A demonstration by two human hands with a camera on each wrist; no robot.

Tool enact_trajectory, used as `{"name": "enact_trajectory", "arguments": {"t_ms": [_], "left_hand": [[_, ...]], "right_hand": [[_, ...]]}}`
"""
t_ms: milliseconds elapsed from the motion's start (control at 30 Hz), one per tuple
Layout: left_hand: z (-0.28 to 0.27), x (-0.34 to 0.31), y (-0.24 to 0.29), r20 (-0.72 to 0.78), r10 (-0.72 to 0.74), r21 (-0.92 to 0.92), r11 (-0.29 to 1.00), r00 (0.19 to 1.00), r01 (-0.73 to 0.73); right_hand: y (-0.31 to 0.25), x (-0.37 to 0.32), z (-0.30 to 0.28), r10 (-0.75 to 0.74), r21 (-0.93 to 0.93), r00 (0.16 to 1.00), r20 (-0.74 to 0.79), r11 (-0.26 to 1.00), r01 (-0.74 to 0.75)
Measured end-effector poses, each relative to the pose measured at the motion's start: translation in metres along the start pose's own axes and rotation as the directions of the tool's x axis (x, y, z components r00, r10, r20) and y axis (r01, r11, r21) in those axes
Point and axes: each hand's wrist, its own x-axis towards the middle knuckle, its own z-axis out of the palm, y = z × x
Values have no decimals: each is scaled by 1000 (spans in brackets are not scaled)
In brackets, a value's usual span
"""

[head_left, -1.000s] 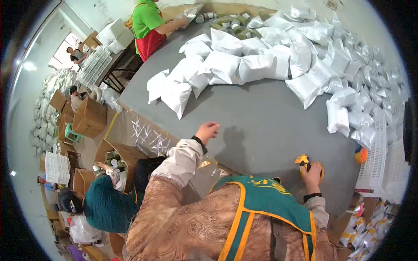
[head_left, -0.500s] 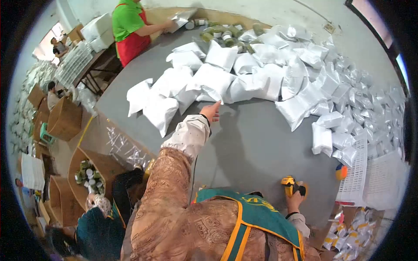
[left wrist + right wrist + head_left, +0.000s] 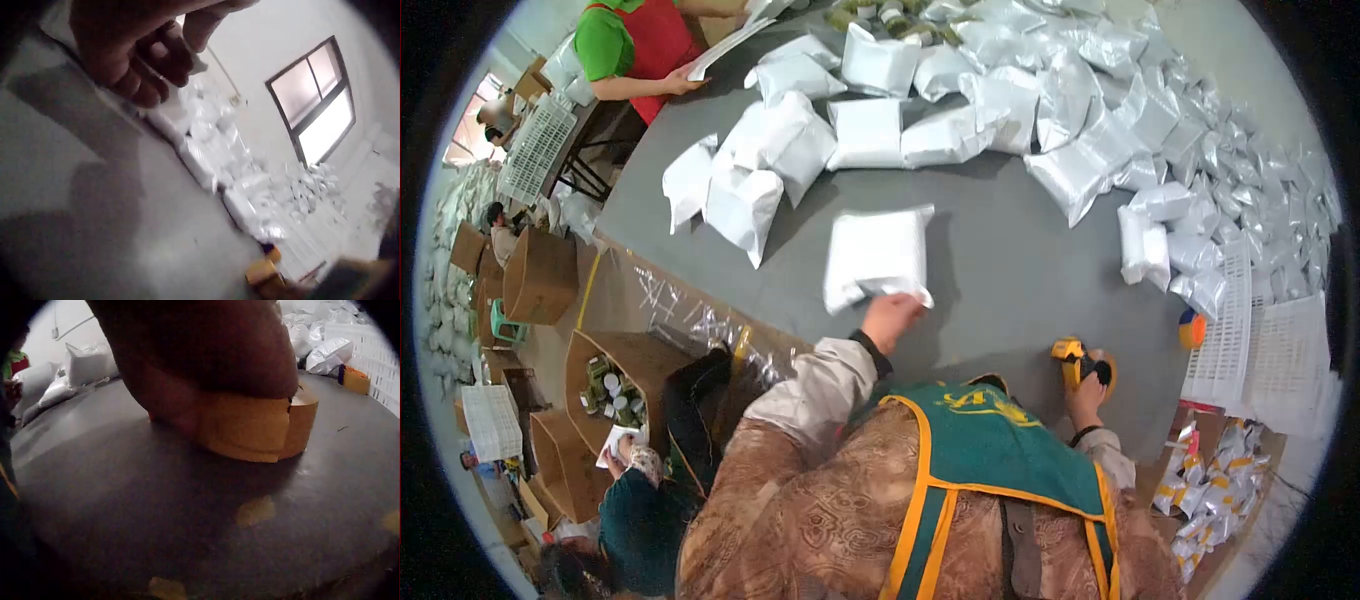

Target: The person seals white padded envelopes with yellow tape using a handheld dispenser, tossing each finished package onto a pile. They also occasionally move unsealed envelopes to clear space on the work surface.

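In the head view my left hand (image 3: 892, 320) pinches the near right corner of a puffy white mailer bag (image 3: 878, 255), which overlaps the grey table (image 3: 1000, 260). The left wrist view shows that hand's bent fingers (image 3: 144, 94) with a bit of white between thumb and fingers. Farther right, my right hand (image 3: 1087, 398) grips a yellow tape dispenser (image 3: 1068, 352) at the table's near side. Its roll of tan tape (image 3: 250, 428) stands on the tabletop in the right wrist view, with the hand over it.
White mailer bags (image 3: 865, 135) line the table's far side, heaped higher at right. An orange tape roll (image 3: 1192, 329) lies by white plastic crates (image 3: 1220, 330). Someone in a red apron (image 3: 662, 45) works at far left. A carton (image 3: 585, 350) of jars stands left of the table.
My left hand reached forward to the row of bags, then came back toward me with one white bag. My right hand stays on the tape dispenser. The head view has shifted.
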Motion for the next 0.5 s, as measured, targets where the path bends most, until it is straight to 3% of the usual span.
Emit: {"name": "enact_trajectory", "arguments": {"t_ms": [33, 100, 167, 200, 233, 267, 300, 333, 400, 433, 500], "left_hand": [[3, -1, -33, 150, -78, 183, 982, 986, 50], [26, -40, -31, 372, -208, 323, 943, 905, 84], [26, -62, -7, 494, 43, 356, 901, 868, -247], [22, -69, -3, 379, 356, 335, 808, 854, -485], [12, -74, 7, 258, 605, 410, 637, 753, -652], [-3, -69, 12, 138, 732, 558, 499, 668, -663], [-29, -46, 2, 84, 823, 810, 272, 562, -519], [-35, -45, 14, 29, 772, 864, 300, 635, -404], [-53, -22, -12, 192, 639, 879, 227, 745, -420], [-47, -12, -36, 168, 681, 855, 259, 712, -449], [-1, -31, -41, 16, 603, 910, 321, 798, -261]], "right_hand": [[0, -1, 4, -15, -4, 999, -51, 1000, 15], [-7, -1, -12, 23, 19, 996, 89, 1000, -24], [-12, 3, -22, 45, 18, 989, 141, 999, -48], [-12, 3, -22, 47, 8, 990, 130, 999, -48], [-14, 3, -23, 53, 0, 991, 119, 999, -53], [-21, 4, -34, 53, 92, 994, 93, 994, -61], [-29, 3, -47, 68, 177, 996, 61, 981, -78], [-29, 4, -47, 50, 148, 995, 86, 987, -63], [-25, 1, -48, 29, 101, 998, 64, 994, -35], [-23, -2, -48, 17, 89, 1000, 19, 996, -18], [-4, 0, -26, -128, 171, 992, -9, 977, 128]]}}
